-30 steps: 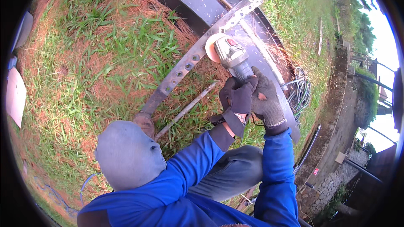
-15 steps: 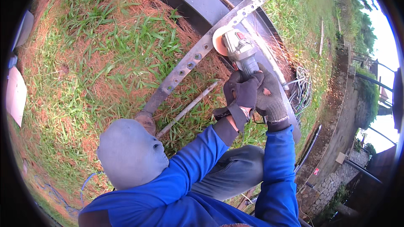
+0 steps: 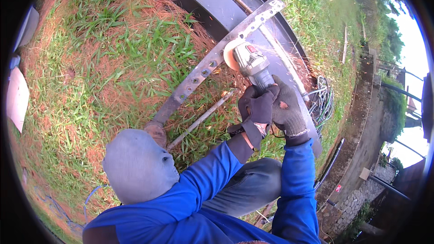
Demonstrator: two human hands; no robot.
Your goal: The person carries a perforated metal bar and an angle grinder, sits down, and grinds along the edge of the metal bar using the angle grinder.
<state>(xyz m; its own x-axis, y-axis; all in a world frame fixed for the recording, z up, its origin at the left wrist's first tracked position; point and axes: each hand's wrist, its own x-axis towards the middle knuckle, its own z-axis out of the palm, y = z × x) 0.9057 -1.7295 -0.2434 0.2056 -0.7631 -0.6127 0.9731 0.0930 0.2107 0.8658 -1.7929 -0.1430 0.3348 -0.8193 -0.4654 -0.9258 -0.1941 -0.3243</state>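
My two gloved hands hold an angle grinder (image 3: 254,63) with a grey body. My left hand (image 3: 258,106), in a dark glove, is closed round its rear body. Closed against the same part from the right is my right hand (image 3: 285,108), in a grey knit glove with a hole. The grinder's orange-tinted disc (image 3: 231,54) meets the edge of a flat steel bar (image 3: 203,70) with a row of holes. Sparks fly toward the right. A brown shoe tip (image 3: 156,132) rests at the bar's near end; my fingertips are partly hidden.
The bar lies across a dark steel beam (image 3: 212,0). A thin rod (image 3: 203,118) lies on the grass, and a light pipe (image 3: 285,63) on the beam. Coiled cables (image 3: 322,104) sit right of the beam. My grey-clad knee (image 3: 140,167) is at lower left.
Both hands and the grinder have shifted slightly left and toward me along the bar. The spark stream looks thinner. The bar has hardly moved.
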